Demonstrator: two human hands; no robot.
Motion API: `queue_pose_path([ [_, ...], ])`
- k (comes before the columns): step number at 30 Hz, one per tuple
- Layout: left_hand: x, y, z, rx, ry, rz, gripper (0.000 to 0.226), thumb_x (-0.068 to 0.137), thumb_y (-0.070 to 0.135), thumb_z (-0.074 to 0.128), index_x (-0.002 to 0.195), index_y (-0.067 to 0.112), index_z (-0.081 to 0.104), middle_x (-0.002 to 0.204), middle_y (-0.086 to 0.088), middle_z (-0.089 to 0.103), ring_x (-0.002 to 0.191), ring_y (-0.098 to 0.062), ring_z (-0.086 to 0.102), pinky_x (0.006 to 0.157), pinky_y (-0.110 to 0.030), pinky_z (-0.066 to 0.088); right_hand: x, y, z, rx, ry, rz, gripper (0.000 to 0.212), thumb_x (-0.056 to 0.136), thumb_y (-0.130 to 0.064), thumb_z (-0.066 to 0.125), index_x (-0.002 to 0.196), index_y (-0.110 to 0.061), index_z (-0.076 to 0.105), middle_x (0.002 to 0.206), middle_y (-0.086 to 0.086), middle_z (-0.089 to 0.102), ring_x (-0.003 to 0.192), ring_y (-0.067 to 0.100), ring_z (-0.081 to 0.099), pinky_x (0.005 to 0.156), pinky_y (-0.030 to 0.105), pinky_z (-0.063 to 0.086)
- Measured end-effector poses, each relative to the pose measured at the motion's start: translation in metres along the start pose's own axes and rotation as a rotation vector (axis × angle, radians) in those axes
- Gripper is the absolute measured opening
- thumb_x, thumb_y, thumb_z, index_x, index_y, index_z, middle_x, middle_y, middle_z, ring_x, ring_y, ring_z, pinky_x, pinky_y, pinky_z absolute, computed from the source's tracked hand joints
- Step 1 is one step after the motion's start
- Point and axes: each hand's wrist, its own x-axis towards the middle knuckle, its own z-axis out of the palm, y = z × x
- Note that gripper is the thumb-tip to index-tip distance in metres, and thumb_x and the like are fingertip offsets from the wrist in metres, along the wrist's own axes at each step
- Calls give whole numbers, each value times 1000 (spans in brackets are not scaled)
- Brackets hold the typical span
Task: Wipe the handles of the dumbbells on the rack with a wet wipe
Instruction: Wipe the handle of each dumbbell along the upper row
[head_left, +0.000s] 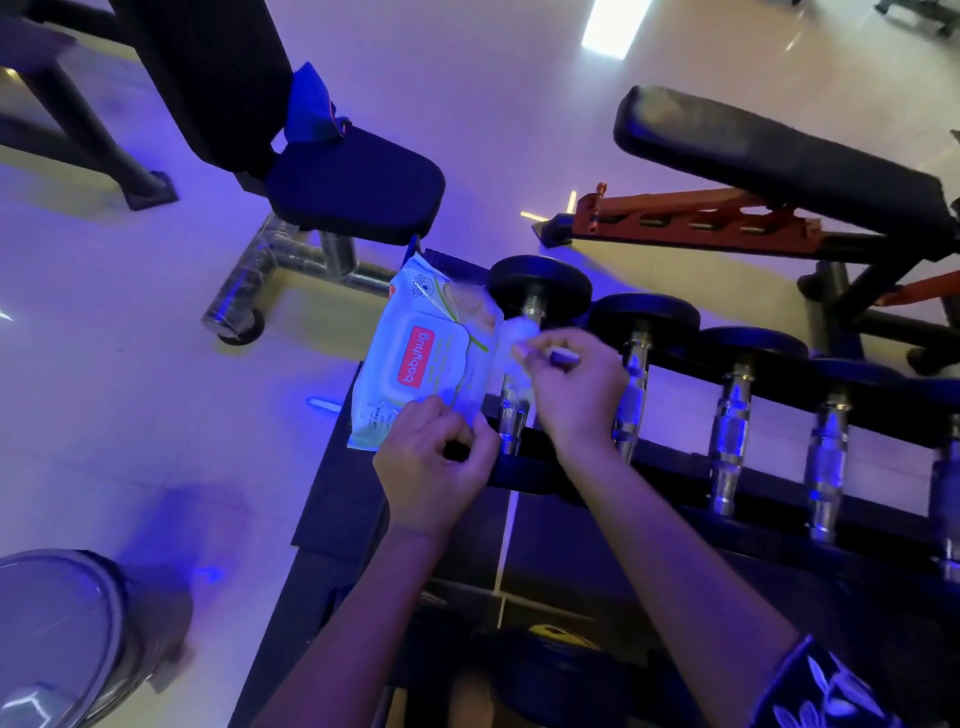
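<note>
A pale wet wipe pack (421, 358) with a red label rests on the left end of the dark dumbbell rack (779, 415). My left hand (434, 462) grips the pack's lower right corner. My right hand (571, 384) pinches a white wet wipe (511, 338) that sticks out from the pack's right side. Right behind the wipe lies the leftmost dumbbell (537, 288), its chrome handle partly hidden by my right hand. Several more dumbbells with chrome handles (730, 426) lie in a row to the right.
A black padded bench seat (358, 187) stands behind the pack on the pale tiled floor. An inclined bench with an orange frame (727, 218) is at the back right. A silvery round bin (67, 634) sits at the lower left. More dark weights (561, 670) lie below the rack.
</note>
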Motion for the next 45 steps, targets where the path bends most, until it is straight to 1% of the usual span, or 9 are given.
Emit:
queue_pose_path([
  [4, -2, 1, -1, 9, 0, 2, 39, 77, 19, 64, 47, 14, 41, 51, 4, 37, 52, -13, 36, 42, -28, 26, 23, 14, -6, -26, 46, 128, 9, 77, -13, 74, 70, -17, 69, 67, -4, 68, 65, 14, 62, 69, 36, 56],
  [12, 3, 6, -6, 95, -108, -47, 37, 76, 31, 59, 47, 19, 40, 53, 7, 38, 55, -15, 42, 42, -25, 29, -9, 3, -61, -99, -169, 53, 10, 76, -10, 74, 78, -20, 74, 73, -10, 71, 62, -2, 62, 67, 15, 50],
  [17, 17, 33, -4, 145, -345, -40, 36, 81, 44, 55, 56, 18, 59, 64, 8, 45, 64, -18, 53, 51, -32, 43, 10, 4, -93, -61, -33, 79, 23, 79, -5, 65, 84, -26, 74, 79, -10, 72, 62, 1, 61, 62, 20, 50],
  [23, 25, 79, 13, -186, -893, 122, 41, 76, 47, 69, 109, 23, 73, 102, 8, 68, 96, -5, 63, 87, -26, 49, 6, 25, -114, -22, -7, 162, 25, 72, -14, 56, 87, -22, 75, 78, -11, 69, 71, 4, 61, 74, 25, 50],
  [26, 15, 78, 16, 48, -1044, 245, 50, 75, 56, 72, 117, 30, 68, 111, 12, 64, 104, -8, 60, 85, -32, 51, -4, 37, -118, -81, -104, 60, 30, 70, -6, 61, 92, -22, 73, 98, -7, 70, 90, 8, 65, 80, 21, 51],
  [29, 10, 74, 13, 179, -1023, 335, 47, 77, 54, 72, 117, 31, 69, 110, 13, 67, 102, -11, 62, 79, -33, 51, -17, 48, -117, -257, -164, -60, 22, 71, -4, 72, 90, -15, 76, 94, -2, 68, 89, 11, 64, 78, 6, 42],
  [35, 14, 74, 16, 208, -1042, 272, 52, 72, 59, 74, 117, 35, 70, 110, 15, 70, 97, -13, 64, 79, -32, 50, -20, 52, -115, -478, -144, -208, 7, 74, -8, 71, 80, -9, 73, 87, 2, 53, 88, 20, 52, 68, 27, 42],
  [42, 21, 78, 17, 206, -1102, 137, 58, 61, 61, 81, 112, 34, 73, 102, 15, 72, 91, -7, 64, 79, -31, 51, 34, 30, -109, -420, -200, -167, 35, 75, -1, 68, 102, -21, 67, 83, -6, 56, 69, 11, 50, 58, 15, 34],
  [45, 24, 81, 17, 192, -1126, 83, 58, 58, 59, 84, 109, 33, 74, 99, 13, 73, 89, -6, 64, 78, -33, 52, 13, 35, -113, -515, -223, -224, 26, 73, 3, 61, 86, -14, 73, 79, -2, 56, 69, 16, 51, 53, 10, 29],
])
